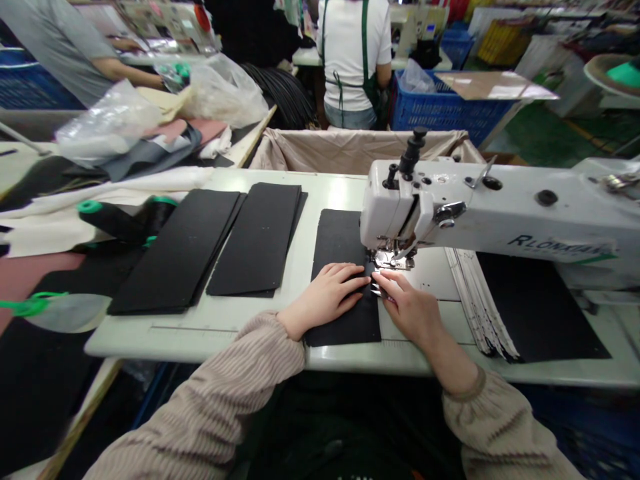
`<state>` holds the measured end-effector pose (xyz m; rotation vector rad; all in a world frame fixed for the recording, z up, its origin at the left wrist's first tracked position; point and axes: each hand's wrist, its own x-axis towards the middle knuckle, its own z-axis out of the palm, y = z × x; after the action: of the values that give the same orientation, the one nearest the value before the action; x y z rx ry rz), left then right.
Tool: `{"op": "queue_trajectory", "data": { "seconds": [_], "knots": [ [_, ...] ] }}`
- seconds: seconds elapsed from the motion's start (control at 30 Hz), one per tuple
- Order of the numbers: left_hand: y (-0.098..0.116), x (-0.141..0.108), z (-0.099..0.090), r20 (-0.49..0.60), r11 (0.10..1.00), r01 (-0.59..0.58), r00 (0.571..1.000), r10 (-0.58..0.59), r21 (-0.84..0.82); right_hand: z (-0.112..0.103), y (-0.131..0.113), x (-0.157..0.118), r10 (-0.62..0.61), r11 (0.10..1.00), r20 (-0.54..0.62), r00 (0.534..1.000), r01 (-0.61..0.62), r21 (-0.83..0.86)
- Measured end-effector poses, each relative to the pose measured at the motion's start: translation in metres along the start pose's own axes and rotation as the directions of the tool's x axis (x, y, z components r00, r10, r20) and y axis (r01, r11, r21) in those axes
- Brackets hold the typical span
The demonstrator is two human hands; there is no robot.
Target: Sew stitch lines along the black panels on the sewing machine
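A matte black sheet [345, 313], thin and rectangular, is laid on the white table [200, 340], its long axis running from 12 to 6 o'clock and its far end passing under the presser foot [393, 261] of a white sewing machine [385, 207]. The left hand [325, 298] is pressed flat and open on the sheet, with the fingers extended toward 3 o'clock and nothing gripped. The right hand [407, 307] rests beside the presser foot, its fingers lightly curled and its fingertips [383, 283] at the sheet's right edge; whether that edge is pinched cannot be told. Ribbed beige sleeves [225, 407] cover both forearms. At 9 o'clock, two stacks of black rectangular panels [175, 250] are laid side by side, and beyond them are black thread cones [113, 221] with green ends. At 3 o'clock, a bundle of pale strips [480, 300] is lying against a black sheet [540, 313]. At 12 o'clock, a co-worker in a green-strapped apron [350, 60] is seen from behind, and a blue plastic crate [450, 107] is placed at 1 o'clock.
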<state>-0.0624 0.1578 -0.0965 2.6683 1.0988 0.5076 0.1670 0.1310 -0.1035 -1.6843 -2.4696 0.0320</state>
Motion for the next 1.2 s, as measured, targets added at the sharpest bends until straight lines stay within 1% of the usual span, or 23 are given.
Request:
{"op": "queue_trajectory", "data": {
  "seconds": [0.47,0.67,0.9,1.2],
  "knots": [
    [-0.002,-0.001,0.003,-0.023,1.000,0.009,1.000,-0.009,-0.005,0.001,0.000,-0.001,0.003,1.000,-0.005,1.000,-0.003,0.025],
    [-0.001,-0.002,0.004,-0.045,0.999,0.029,0.999,-0.030,-0.016,0.003,0.002,-0.001,-0.004,1.000,-0.005,1.000,0.004,0.013],
    [-0.001,-0.001,0.004,-0.046,0.999,0.041,0.998,-0.042,-0.020,0.003,0.001,-0.001,-0.004,1.000,-0.011,1.000,0.004,0.030],
    [-0.008,0.009,0.008,-0.068,0.997,0.072,0.995,-0.073,-0.014,0.003,0.002,-0.002,-0.018,0.999,-0.026,0.999,0.019,0.043]
  ]
}}
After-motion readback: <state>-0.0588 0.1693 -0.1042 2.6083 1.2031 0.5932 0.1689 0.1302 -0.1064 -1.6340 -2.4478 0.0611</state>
